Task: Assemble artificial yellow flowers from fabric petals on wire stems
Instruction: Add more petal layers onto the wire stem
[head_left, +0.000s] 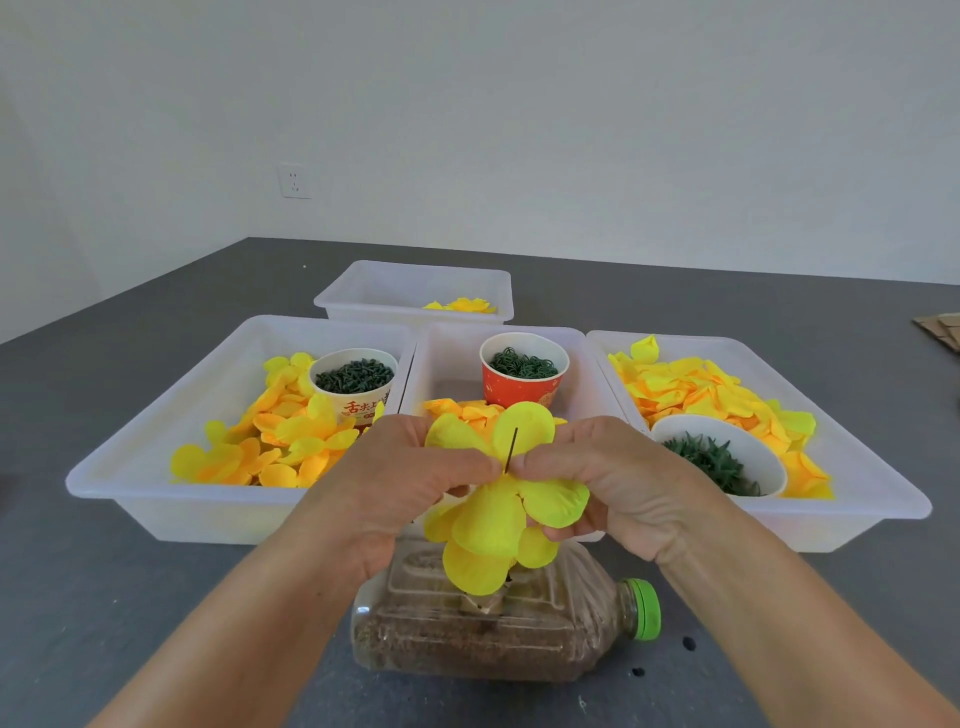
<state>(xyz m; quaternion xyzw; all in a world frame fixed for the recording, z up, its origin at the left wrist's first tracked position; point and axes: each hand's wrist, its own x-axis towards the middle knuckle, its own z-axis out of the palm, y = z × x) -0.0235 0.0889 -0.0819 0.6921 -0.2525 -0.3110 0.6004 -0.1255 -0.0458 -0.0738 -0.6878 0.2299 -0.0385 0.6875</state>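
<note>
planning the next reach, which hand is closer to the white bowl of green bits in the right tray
Right. The right hand pinches the yellow flower just left of the white bowl, nearly beside its rim. The left hand is farther left, beyond the wire stem.

Both forearms are bare up to the frame's edge, no sleeve showing, and the left hand (395, 483) and right hand (597, 478) wear no gloves, rings or watch.
</note>
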